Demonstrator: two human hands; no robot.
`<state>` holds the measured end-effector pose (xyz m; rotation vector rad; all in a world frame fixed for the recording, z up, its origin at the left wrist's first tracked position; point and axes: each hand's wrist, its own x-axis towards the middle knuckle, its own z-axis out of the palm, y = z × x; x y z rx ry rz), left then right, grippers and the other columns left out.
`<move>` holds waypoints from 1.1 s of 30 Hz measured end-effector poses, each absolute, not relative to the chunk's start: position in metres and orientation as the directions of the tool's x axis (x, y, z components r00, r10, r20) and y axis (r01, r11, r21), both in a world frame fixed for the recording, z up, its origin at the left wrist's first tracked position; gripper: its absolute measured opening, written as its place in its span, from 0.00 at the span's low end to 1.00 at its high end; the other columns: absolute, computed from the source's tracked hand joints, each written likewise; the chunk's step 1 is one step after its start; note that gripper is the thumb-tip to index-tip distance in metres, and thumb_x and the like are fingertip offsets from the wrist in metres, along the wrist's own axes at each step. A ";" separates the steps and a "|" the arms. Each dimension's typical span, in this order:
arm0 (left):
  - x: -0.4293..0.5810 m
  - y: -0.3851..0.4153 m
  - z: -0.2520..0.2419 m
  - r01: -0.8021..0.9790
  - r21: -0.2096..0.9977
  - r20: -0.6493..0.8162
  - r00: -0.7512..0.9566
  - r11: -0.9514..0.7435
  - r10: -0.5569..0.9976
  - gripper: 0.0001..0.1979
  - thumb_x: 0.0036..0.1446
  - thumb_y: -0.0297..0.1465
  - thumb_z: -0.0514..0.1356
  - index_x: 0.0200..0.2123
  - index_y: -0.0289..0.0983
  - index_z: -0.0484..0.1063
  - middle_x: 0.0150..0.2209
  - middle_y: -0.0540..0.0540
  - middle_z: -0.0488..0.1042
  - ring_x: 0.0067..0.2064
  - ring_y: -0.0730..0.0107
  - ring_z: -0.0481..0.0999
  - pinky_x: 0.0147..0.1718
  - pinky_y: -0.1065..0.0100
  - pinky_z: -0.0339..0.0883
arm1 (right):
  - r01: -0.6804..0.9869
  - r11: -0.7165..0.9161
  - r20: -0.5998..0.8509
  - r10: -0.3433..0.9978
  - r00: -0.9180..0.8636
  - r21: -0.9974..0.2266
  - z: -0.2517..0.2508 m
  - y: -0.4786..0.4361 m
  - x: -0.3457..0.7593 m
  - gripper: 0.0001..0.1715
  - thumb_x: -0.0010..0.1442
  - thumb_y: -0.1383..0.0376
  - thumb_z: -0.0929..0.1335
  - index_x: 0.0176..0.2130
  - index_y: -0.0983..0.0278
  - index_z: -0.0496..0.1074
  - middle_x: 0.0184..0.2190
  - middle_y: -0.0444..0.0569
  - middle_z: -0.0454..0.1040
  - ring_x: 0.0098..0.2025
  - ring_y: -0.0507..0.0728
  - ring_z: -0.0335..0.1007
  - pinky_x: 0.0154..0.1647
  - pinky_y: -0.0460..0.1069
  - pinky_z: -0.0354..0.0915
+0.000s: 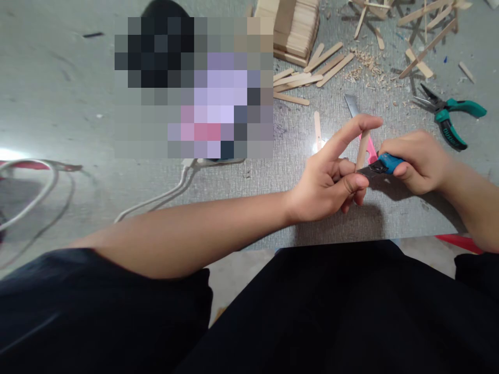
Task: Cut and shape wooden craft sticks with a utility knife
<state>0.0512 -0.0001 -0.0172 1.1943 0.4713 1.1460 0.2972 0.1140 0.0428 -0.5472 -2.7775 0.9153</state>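
Observation:
My left hand (pixel 331 179) grips a wooden popsicle stick (pixel 362 148) near its lower end, index finger stretched to the stick's top. In my right hand (pixel 419 161) is a blue utility knife (pixel 388 163), its dark front end against the stick's lower part beside my left thumb. How far the blade cuts in, I cannot tell. Behind the stick, a pink box cutter (pixel 371 148) with its blade out lies on the table, partly hidden by my left hand. Another popsicle stick (pixel 317 124) lies just beyond that hand.
Loose popsicle sticks (pixel 298 80), a stacked bundle of sticks (pixel 306 31) and wood shavings (pixel 366 65) lie at the back. Stick frames (pixel 424 26) stand back right. Teal-handled pliers (pixel 444 111) lie open at right. A white cable (pixel 156 195) runs left; a blurred patch covers objects.

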 end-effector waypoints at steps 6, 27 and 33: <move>0.056 -0.001 -0.019 -0.428 0.903 0.175 0.303 -0.030 0.937 0.48 0.80 0.48 0.69 0.88 0.47 0.48 0.28 0.56 0.84 0.16 0.75 0.73 0.16 0.74 0.68 | 0.346 0.791 0.180 0.488 -0.854 -0.505 0.027 0.105 0.297 0.40 0.82 0.30 0.54 0.38 0.56 0.67 0.26 0.43 0.69 0.24 0.56 0.56 0.30 0.56 0.50; 0.060 0.012 -0.024 -0.520 0.854 0.140 0.249 0.010 0.958 0.65 0.76 0.51 0.73 0.90 0.42 0.27 0.30 0.58 0.85 0.20 0.73 0.80 0.19 0.75 0.71 | 0.507 0.800 0.249 0.587 -0.770 -0.320 0.020 0.106 0.300 0.44 0.80 0.28 0.54 0.45 0.56 0.77 0.35 0.54 0.84 0.34 0.64 0.77 0.35 0.61 0.59; 0.060 0.014 -0.027 -0.505 0.863 0.099 0.231 0.032 0.968 0.62 0.76 0.51 0.73 0.90 0.46 0.31 0.30 0.58 0.85 0.19 0.74 0.79 0.18 0.75 0.70 | 0.530 0.784 0.255 0.612 -0.749 -0.323 0.026 0.107 0.299 0.39 0.80 0.28 0.59 0.45 0.56 0.75 0.36 0.54 0.83 0.35 0.64 0.76 0.37 0.60 0.62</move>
